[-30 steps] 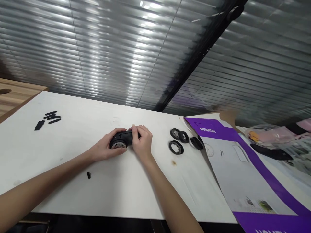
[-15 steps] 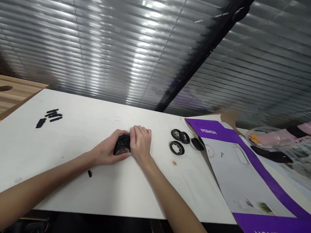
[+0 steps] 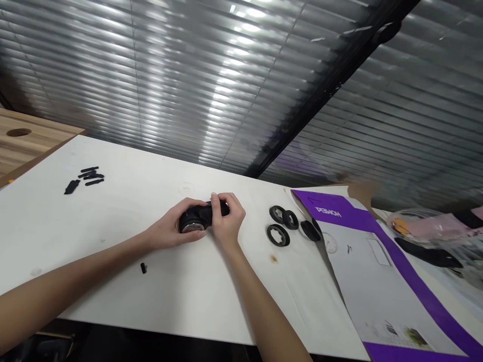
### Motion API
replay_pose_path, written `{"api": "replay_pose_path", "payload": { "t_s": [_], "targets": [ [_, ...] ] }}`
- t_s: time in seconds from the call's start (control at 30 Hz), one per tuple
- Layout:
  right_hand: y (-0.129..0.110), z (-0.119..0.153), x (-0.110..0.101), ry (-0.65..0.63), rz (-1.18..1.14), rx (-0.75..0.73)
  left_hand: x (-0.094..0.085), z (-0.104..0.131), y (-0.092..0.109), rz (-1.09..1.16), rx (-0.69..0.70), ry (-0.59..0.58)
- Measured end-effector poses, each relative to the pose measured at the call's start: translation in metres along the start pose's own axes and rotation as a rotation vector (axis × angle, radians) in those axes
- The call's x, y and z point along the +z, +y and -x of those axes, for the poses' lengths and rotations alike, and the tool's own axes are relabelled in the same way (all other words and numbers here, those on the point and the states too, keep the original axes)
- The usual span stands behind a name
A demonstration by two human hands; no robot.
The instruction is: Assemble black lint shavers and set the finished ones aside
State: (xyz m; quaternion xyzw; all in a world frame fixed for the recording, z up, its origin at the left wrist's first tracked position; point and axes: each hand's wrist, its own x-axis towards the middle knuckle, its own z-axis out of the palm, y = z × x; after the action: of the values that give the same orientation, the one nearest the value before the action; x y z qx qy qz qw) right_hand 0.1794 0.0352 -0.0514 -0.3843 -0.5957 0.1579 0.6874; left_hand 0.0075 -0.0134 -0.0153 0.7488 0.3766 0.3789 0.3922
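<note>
Both hands hold a small black device (image 3: 199,217) with a round silver mesh face, just above the white table (image 3: 113,221). My left hand (image 3: 171,229) cups the end with the mesh face. My right hand (image 3: 228,221) grips the other end, thumb and fingers wrapped over the black body. To the right of my hands lie three black ring parts (image 3: 281,223) and a black cap (image 3: 310,230). A tiny black piece (image 3: 143,268) rests on the table beside my left forearm.
Several small black strips (image 3: 85,178) lie at the table's far left. A purple and white box (image 3: 381,261) lies flat at the right, with a clear plastic bag (image 3: 426,223) beyond it. A wooden surface (image 3: 22,141) adjoins on the left. Blinds hang behind.
The device has turned in my hands so that its mesh face shows again, and my right hand has shifted its grip along the body. The view has drifted slightly.
</note>
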Motion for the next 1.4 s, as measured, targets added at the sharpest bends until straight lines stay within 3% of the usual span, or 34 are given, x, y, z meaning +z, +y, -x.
{"api": "replay_pose_path", "payload": {
  "t_s": [0.5, 0.83, 1.07, 1.4],
  "targets": [
    [0.009, 0.0, -0.01, 0.088, 0.141, -0.255, 0.0, 0.001, 0.002, -0.112, -0.043, 0.023],
    [0.008, 0.003, -0.01, 0.122, 0.09, -0.2, -0.002, 0.0, 0.005, -0.046, -0.081, -0.01],
    [0.01, 0.002, -0.011, 0.144, 0.039, -0.257, -0.004, -0.001, 0.006, 0.001, -0.2, 0.027],
    [0.013, 0.002, -0.011, 0.16, -0.002, -0.225, -0.007, -0.002, 0.008, 0.005, -0.219, 0.054]
  ]
}}
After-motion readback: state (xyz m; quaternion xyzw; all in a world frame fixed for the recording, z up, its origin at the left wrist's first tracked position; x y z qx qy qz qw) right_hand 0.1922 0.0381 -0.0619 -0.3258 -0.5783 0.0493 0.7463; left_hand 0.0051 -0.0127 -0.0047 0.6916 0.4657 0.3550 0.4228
